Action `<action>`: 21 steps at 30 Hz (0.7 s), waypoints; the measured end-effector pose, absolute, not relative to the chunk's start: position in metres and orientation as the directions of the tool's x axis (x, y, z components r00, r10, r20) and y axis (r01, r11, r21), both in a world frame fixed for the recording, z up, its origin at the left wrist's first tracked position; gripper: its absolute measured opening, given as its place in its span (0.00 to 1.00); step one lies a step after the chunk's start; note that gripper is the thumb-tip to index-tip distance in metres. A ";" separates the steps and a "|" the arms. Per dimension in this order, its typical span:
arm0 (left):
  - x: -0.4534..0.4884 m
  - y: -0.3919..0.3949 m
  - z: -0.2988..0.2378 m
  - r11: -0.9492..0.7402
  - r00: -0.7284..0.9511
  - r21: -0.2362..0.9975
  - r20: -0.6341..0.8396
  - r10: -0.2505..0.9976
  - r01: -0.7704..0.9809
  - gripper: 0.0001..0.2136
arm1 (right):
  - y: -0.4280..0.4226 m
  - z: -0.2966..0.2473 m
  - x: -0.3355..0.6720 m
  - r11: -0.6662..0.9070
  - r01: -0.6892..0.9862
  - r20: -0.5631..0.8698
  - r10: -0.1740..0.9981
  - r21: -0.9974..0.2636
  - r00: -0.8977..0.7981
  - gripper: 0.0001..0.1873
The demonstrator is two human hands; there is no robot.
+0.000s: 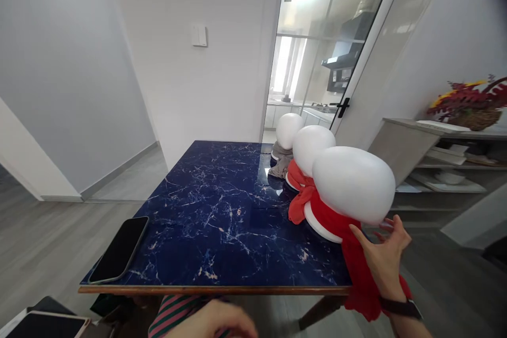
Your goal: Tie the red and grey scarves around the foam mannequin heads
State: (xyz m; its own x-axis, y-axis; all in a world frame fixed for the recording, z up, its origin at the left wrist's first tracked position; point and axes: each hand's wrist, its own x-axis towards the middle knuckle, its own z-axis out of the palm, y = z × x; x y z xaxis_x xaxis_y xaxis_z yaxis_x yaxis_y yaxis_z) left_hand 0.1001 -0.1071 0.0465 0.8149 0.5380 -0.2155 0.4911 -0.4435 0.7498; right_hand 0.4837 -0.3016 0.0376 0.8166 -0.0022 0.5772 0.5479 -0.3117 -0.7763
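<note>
Three smooth white mannequin heads stand in a row along the table's right side. The nearest head [352, 182] has a red scarf [330, 216] around its neck, with a long end hanging over the table edge. My right hand [382, 253] is at that neck, thumb and fingers apart, the thumb by the scarf; whether it touches the cloth I cannot tell. An orange-red scarf [301, 203] wraps the middle head [313, 148]. Around the far head [289, 129] lies a grey-brown scarf [281, 163]. My left hand [225, 319], blurred, hovers below the table's front edge, its fingers unclear.
The dark blue marbled table [206, 211] has a phone [120, 250] at its left front corner. Another phone [47, 326] lies at bottom left. Behind the heads is a glass door [317, 47]. A shelf unit [435, 163] with a flower basket [475, 111] stands right.
</note>
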 end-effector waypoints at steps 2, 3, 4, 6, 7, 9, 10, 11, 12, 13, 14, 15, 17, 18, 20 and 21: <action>0.147 -0.115 0.074 -0.415 0.948 0.877 -0.123 0.293 0.242 0.16 | -0.307 0.025 0.498 -0.299 0.483 0.500 0.024 -0.823 0.866 0.55; 0.175 -0.117 0.085 -0.346 0.975 0.933 -0.025 0.219 0.102 0.18 | -0.309 0.018 0.507 -0.304 0.462 0.468 0.056 -0.834 0.882 0.54; 0.204 -0.118 0.092 -0.285 0.978 0.959 0.064 0.199 -0.005 0.20 | -0.310 0.011 0.516 -0.313 0.450 0.442 0.098 -0.836 0.891 0.52; 0.265 -0.117 0.096 -0.261 0.960 0.956 0.190 0.205 -0.134 0.28 | -0.309 0.002 0.534 -0.315 0.450 0.406 0.197 -0.836 0.892 0.48; 0.294 -0.116 0.093 -0.279 0.950 0.943 0.241 0.200 -0.181 0.32 | -0.307 0.000 0.543 -0.299 0.451 0.388 0.249 -0.841 0.888 0.47; 0.346 -0.115 0.081 -0.324 0.924 0.906 0.340 0.175 -0.273 0.41 | -0.302 0.001 0.555 -0.251 0.442 0.346 0.346 -0.861 0.872 0.43; 0.367 -0.115 0.075 -0.339 0.920 0.893 0.362 0.153 -0.295 0.45 | -0.298 0.003 0.558 -0.230 0.439 0.334 0.383 -0.869 0.861 0.41; 0.385 -0.115 0.069 -0.341 0.919 0.900 0.347 0.185 -0.271 0.47 | -0.296 0.006 0.560 -0.217 0.439 0.328 0.407 -0.872 0.853 0.40; 0.398 -0.116 0.064 -0.330 0.928 0.918 0.302 0.220 -0.221 0.49 | -0.293 0.008 0.561 -0.205 0.430 0.321 0.411 -0.879 0.853 0.39; 0.406 -0.118 0.060 -0.320 0.931 0.924 0.288 0.224 -0.210 0.50 | -0.292 0.010 0.559 -0.193 0.410 0.311 0.398 -0.892 0.863 0.38; 0.410 -0.120 0.058 -0.309 0.930 0.923 0.302 0.208 -0.231 0.50 | -0.291 0.009 0.556 -0.180 0.382 0.295 0.378 -0.906 0.878 0.36; 0.411 -0.122 0.057 -0.300 0.927 0.917 0.325 0.186 -0.262 0.50 | -0.291 0.007 0.552 -0.174 0.355 0.275 0.363 -0.919 0.890 0.35; 0.400 -0.125 0.060 -0.297 0.917 0.899 0.374 0.139 -0.322 0.51 | -0.292 -0.003 0.539 -0.092 0.256 0.215 0.317 -0.962 0.924 0.32; 0.390 -0.125 0.064 -0.306 0.917 0.894 0.379 0.126 -0.328 0.51 | -0.293 -0.010 0.531 -0.022 0.203 0.188 0.295 -0.979 0.937 0.31; 0.366 -0.121 0.074 -0.345 0.931 0.894 0.345 0.120 -0.287 0.50 | -0.292 -0.025 0.514 0.200 0.096 0.152 0.288 -0.975 0.945 0.31; 0.352 -0.117 0.081 -0.366 0.936 0.891 0.331 0.121 -0.268 0.50 | -0.289 -0.030 0.505 0.352 0.029 0.148 0.315 -0.936 0.938 0.31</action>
